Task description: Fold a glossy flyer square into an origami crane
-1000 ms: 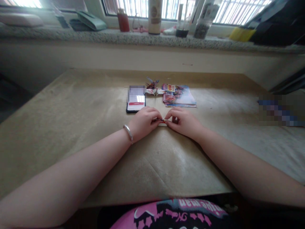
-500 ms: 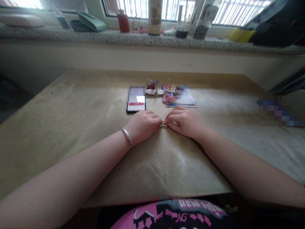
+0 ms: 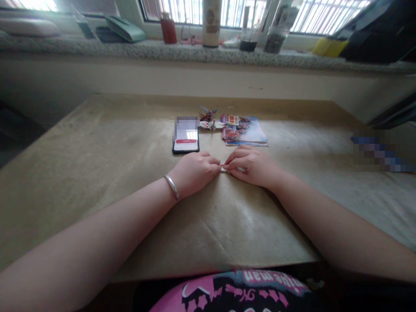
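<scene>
My left hand (image 3: 194, 172) and my right hand (image 3: 251, 165) meet at the middle of the table, fingers curled and pinched on a small folded piece of printed paper (image 3: 223, 165) that lies against the brown paper table cover (image 3: 130, 164). Most of the paper piece is hidden under my fingers. A silver bangle (image 3: 171, 187) sits on my left wrist. Just beyond my hands lie a phone (image 3: 186, 141) with a lit screen, a folded paper crane (image 3: 208, 119) and a stack of colourful printed sheets (image 3: 243, 131).
A stone windowsill (image 3: 208, 53) runs along the back with a red bottle (image 3: 168, 28), a tall cylindrical container (image 3: 211, 21), jars and a green pouch (image 3: 125, 29). A blurred blue object (image 3: 380, 149) lies at the table's right edge.
Both hands have drawn a little closer together and slightly lower on the small paper piece; the red edge seen between the fingers is now mostly covered.
</scene>
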Demonstrator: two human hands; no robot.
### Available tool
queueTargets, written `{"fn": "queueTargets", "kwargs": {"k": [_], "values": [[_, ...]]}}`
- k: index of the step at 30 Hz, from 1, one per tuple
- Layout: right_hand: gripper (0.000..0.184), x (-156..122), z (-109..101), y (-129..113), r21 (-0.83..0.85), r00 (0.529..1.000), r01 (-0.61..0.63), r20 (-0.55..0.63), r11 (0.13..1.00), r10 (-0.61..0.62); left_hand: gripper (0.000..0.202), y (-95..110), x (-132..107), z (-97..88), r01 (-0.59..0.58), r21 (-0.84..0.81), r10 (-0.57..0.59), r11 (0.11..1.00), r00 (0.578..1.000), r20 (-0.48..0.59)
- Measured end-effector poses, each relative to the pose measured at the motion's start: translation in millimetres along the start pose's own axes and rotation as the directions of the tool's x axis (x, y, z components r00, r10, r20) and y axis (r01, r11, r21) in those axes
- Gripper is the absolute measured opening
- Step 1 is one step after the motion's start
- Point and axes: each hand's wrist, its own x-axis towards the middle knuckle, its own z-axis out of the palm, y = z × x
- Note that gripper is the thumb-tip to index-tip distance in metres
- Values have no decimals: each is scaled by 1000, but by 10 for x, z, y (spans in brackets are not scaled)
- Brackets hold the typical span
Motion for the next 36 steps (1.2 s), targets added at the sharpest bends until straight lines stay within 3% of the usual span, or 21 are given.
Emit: {"fn": "queueTargets", "kwargs": {"k": [11, 15, 20, 24, 28, 30, 36], "values": [[20, 21, -54, -105, -218, 997, 17, 76, 976, -1, 21, 9, 12, 18, 64, -74, -62, 995, 998, 25], [21, 41, -9, -171, -282, 995, -81, 40, 956, 95, 20, 1, 25, 38, 97, -143, -97, 985, 995, 7], [16, 49, 58, -133, -137, 964, -265, -52, 954, 260, 17, -19, 29, 64, 161, -194, -170, 968, 985, -28], [13, 27, 66, -97, -5, 951, -305, -53, 952, 305, 14, -36, 20, 91, 268, -262, -292, 927, 955, -58], [13, 35, 25, -166, -106, 964, -265, -53, 959, 260, 11, -27, 21, 92, 339, -311, -376, 888, 924, -66], [22, 47, 9, -213, -200, 981, -196, -54, 960, 188, 12, -12, 24, 78, 336, -319, -376, 886, 924, -70], [29, 51, 36, -235, -248, 982, -187, -49, 950, 181, 14, -10, 22, 50, 291, -361, -340, 886, 937, -81]]}}
